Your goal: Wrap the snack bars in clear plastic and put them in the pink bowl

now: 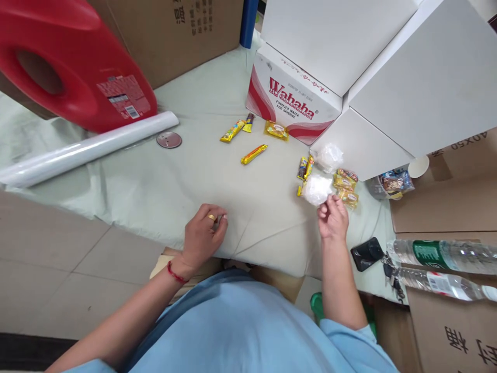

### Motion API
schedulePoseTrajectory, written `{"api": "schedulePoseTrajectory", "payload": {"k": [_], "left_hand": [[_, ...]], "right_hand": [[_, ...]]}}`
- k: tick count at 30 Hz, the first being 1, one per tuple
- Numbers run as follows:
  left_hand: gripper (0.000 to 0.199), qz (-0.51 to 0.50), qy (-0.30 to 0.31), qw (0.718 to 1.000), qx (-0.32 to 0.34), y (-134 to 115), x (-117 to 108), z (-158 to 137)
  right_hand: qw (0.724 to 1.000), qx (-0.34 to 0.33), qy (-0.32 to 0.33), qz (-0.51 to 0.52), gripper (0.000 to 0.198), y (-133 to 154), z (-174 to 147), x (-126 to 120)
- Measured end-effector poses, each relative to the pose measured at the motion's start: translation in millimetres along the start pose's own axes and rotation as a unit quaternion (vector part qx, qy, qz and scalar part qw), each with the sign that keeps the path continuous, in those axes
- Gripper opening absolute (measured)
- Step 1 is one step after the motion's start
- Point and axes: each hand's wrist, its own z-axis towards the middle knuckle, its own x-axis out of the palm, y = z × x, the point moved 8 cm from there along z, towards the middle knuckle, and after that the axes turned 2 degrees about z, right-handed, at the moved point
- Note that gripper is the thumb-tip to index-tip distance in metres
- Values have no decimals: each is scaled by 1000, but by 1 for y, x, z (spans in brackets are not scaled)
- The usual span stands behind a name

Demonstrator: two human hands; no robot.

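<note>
A: Where's the white bundle [316,189]?

B: Toward the right of the surface [202,178], just in front of a second white bundle [330,156], with yellow packets [344,182] on either side; I can't tell whether it's lifted

A: And the hands?

B: The right hand [333,217] pinches its near right edge; the left hand [205,232] is curled closed, nothing showing in it

A: How should it handle?

B: Light and soft, I'd guess, its thin skin a bit slippery and easily squashed, so gently grip a gathered fold at the edge
</note>
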Motion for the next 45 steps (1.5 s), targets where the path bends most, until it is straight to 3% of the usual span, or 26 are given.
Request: {"api": "schedulePoseTrajectory", "payload": {"k": [4, 8, 12, 16, 21, 25, 29, 33, 37, 40, 42, 45], "left_hand": [[20, -166, 77, 981, -66, -25, 14, -8], [23, -301, 182, 931, -95, -66, 48, -18], [37, -327, 192, 919, -107, -81, 72, -19], [15, -339, 160, 918, -130, -64, 76, -16], [31, -405, 123, 866, -266, -21, 69, -20], [33, -443, 116, 840, -290, -7, 63, -24], [33, -446, 139, 843, -265, -4, 66, -25], [40, -430, 143, 858, -240, -5, 66, -26], [59, -319, 53, 927, -192, -8, 36, -27], [33, -224, 23, 970, -92, -27, 13, -29], [18, -203, 55, 978, -2, -49, 11, -31], [23, -189, 82, 973, 101, -76, 15, -34]], "right_hand": [[992, 108, -8, 68, 49, -43, -58, -2], [994, 106, 18, 34, 40, -53, -99, 6], [989, 108, 104, -7, 33, -53, -122, 23], [987, 102, 118, -29, 32, -52, -125, 22], [992, 120, 30, 17, 40, -54, -104, -4], [996, 66, -41, 48, 46, -28, -70, -26], [996, 17, -57, 72, 45, 5, -46, -28], [993, 55, -33, 96, 46, 7, -49, -12], [986, 130, -10, 103, 49, -14, -72, 5], [979, 178, -13, 95, 56, -30, -93, 14], [974, 212, -9, 78, 59, -39, -107, 21], [967, 248, 34, 47, 58, -48, -127, 39]]}}
